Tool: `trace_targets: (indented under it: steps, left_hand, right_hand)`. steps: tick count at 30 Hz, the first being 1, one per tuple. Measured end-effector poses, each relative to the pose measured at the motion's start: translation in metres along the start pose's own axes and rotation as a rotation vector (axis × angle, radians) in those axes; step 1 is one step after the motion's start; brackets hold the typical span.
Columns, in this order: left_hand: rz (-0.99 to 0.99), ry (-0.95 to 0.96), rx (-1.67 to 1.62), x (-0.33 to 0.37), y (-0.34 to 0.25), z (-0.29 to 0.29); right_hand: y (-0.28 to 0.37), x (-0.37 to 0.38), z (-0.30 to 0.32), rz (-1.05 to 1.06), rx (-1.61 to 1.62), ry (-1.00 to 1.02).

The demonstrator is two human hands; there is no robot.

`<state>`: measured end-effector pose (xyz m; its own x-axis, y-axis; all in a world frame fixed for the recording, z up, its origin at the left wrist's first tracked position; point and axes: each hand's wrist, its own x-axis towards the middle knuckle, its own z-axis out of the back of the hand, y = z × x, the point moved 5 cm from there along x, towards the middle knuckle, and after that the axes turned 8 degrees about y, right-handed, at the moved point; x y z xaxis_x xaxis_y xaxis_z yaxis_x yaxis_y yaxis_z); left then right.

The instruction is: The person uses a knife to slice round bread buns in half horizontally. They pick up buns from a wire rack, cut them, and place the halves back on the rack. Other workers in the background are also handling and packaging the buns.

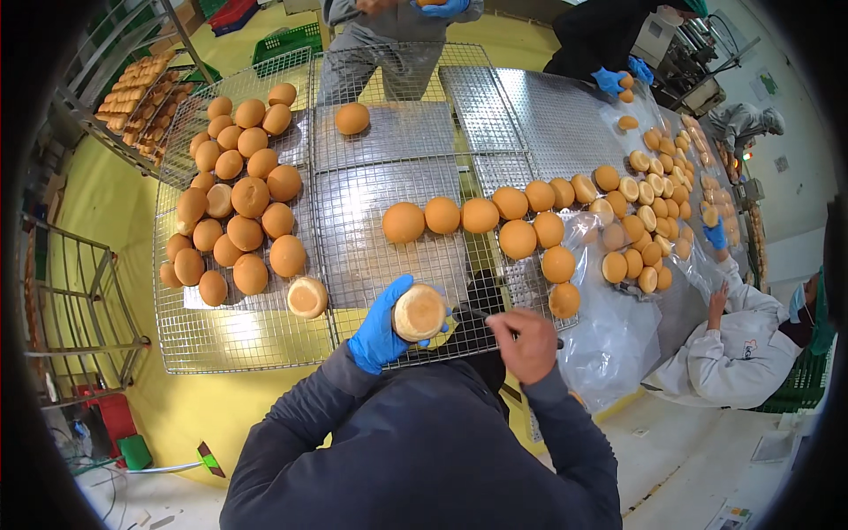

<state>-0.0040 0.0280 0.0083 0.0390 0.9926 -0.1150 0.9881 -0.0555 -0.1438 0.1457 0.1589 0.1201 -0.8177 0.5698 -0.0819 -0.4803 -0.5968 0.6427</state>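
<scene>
Blue glove on our left hand (389, 327): its fingers clamp the sides of a bun (420, 313), pale face up, over the wire grid's near edge. Our bare right hand (530, 344) is closed around a thin dark tool (475, 312) just beside it. At upper left we see a trolley (181, 37) bearing rows of buns (140, 88); a green crate (300, 40) sits beyond. Loose buns (250, 198) lie on the wire grid (353, 165), above a yellow floor (194, 397).
</scene>
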Motion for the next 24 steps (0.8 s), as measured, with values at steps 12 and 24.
trace_targets:
  steps: [12,24]
  left_hand:
    - [-0.025,-0.196,0.482,-0.005,0.002,-0.017]
    - [0.008,-0.316,1.287,0.008,0.010,0.016]
  right_hand:
    - [0.009,0.001,-0.024,0.126,0.065,0.091]
    - [-0.090,0.001,-0.106,-0.570,0.940,0.279]
